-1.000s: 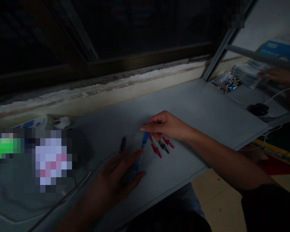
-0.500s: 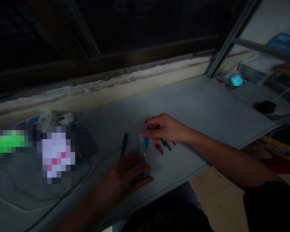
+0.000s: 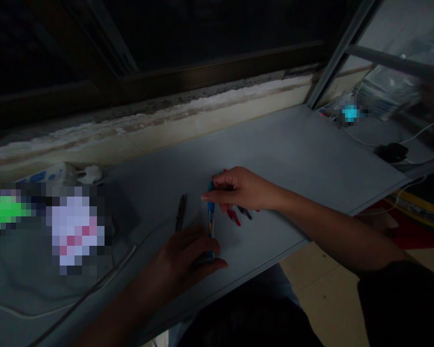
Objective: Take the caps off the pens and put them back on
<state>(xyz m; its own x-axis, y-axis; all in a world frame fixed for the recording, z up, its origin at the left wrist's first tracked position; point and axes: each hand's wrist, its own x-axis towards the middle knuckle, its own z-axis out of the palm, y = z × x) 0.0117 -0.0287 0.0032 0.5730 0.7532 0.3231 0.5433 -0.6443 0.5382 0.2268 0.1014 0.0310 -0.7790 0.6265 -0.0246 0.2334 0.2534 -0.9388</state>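
My right hand (image 3: 235,188) pinches a blue pen (image 3: 211,219) near its upper end, thumb on one side and fingers on the other. At the pen's lower end, my left hand (image 3: 191,248) has its thumb and index finger closed around it. A dark pen (image 3: 181,212) lies on the grey table just beyond the left hand's knuckles. Under and beside my right hand lie a red pen (image 3: 234,217) and a black pen (image 3: 245,212), both partly covered by the hand. More red shows past the wrist.
The grey table (image 3: 275,140) runs along a window ledge. At left are a power strip (image 3: 50,173) with a white plug, blurred items and cables (image 3: 119,267). A metal post (image 3: 329,60) stands at right, with a black adapter (image 3: 394,152) and plastic-wrapped things (image 3: 390,86) beyond it.
The view has shifted slightly, so everything sits a little further left. Both hands keep the same hold on the blue pen.
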